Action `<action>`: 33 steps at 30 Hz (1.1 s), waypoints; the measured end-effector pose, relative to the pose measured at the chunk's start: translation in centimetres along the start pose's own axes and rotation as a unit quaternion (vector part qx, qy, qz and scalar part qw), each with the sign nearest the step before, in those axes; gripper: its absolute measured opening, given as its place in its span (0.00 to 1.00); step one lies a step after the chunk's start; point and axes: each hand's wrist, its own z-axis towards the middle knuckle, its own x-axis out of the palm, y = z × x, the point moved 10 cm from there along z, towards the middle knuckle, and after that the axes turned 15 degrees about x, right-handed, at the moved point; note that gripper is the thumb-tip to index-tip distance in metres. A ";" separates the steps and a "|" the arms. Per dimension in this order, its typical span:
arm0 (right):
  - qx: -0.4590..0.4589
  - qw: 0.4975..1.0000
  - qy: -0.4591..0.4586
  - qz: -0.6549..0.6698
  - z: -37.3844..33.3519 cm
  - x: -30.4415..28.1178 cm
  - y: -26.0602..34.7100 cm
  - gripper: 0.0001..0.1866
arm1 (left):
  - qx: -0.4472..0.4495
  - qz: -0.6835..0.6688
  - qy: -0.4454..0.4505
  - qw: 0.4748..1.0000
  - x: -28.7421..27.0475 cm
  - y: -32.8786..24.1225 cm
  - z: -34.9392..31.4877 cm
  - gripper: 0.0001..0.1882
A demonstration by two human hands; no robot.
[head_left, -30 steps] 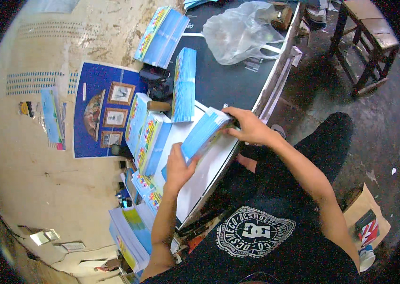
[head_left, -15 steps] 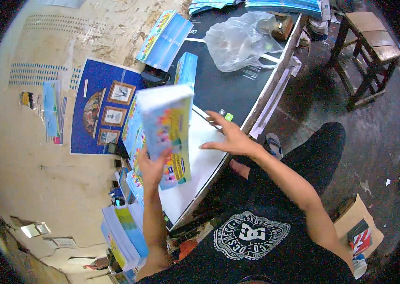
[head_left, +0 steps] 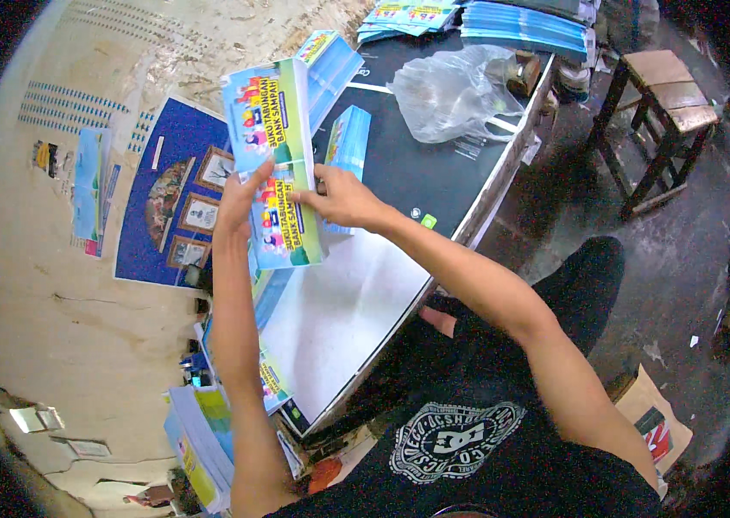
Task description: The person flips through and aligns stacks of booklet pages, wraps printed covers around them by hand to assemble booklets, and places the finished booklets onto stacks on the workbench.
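A stack of colourful printed booklets point(head_left: 259, 99), blue and green with cartoon figures and yellow lettering, is held up over the table. My left hand point(head_left: 241, 200) grips its left edge, thumb on the front cover. My right hand point(head_left: 346, 198) closes on the right edge near the middle, thumb across the cover and fingers partly hidden behind. Below the stack lies a white sheet or board point(head_left: 330, 302) on the dark tabletop point(head_left: 417, 177). Close behind my right hand stands a narrow pile of blue booklets point(head_left: 350, 138).
Another booklet stack point(head_left: 330, 73) sits farther back, with more piles point(head_left: 524, 30) at the table's far end. A crumpled clear plastic bag point(head_left: 451, 91) lies near the right edge. A wooden stool point(head_left: 663, 95) stands on the floor; thick paper stacks point(head_left: 196, 445) are at lower left.
The stack has moved up and away from me and now shows its front cover squarely. My right hand, open and apart before, has come onto its right edge.
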 end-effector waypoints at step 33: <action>0.268 0.935 -0.109 0.205 6.8 1.3 -16.1 0.49 | -0.230 0.027 0.094 0.968 3.2 24.9 5.0 0.29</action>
